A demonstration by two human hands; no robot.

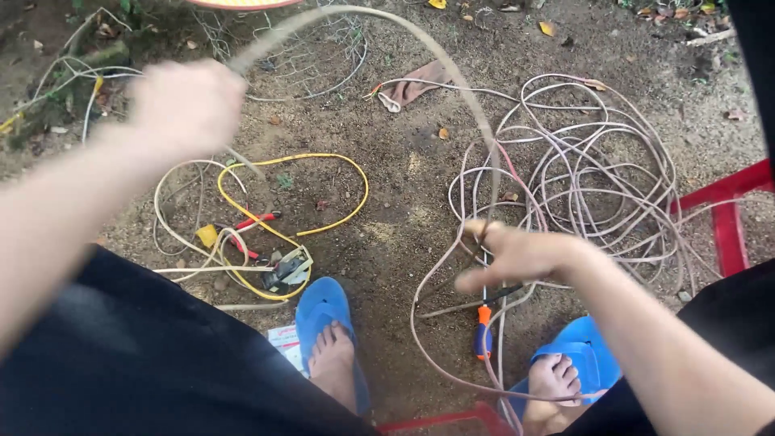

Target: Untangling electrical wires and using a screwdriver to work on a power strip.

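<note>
My left hand (187,103), blurred by motion, is raised at the upper left and closed on a pale beige cable (420,34). The cable arcs from that hand over the ground and down to my right hand (517,254), whose fingers pinch it lower right of centre. Beyond my right hand lies a big loose tangle of the same beige cable (597,169) on the dirt. Below my right hand an orange-and-blue handled screwdriver (483,331) lies on the ground.
A yellow cable loop (323,161), red-handled pliers (254,220) and a small metal part (289,270) lie left of centre. My feet wear blue sandals (323,311). A red frame (731,218) stands at right; a rag (412,85) lies beyond.
</note>
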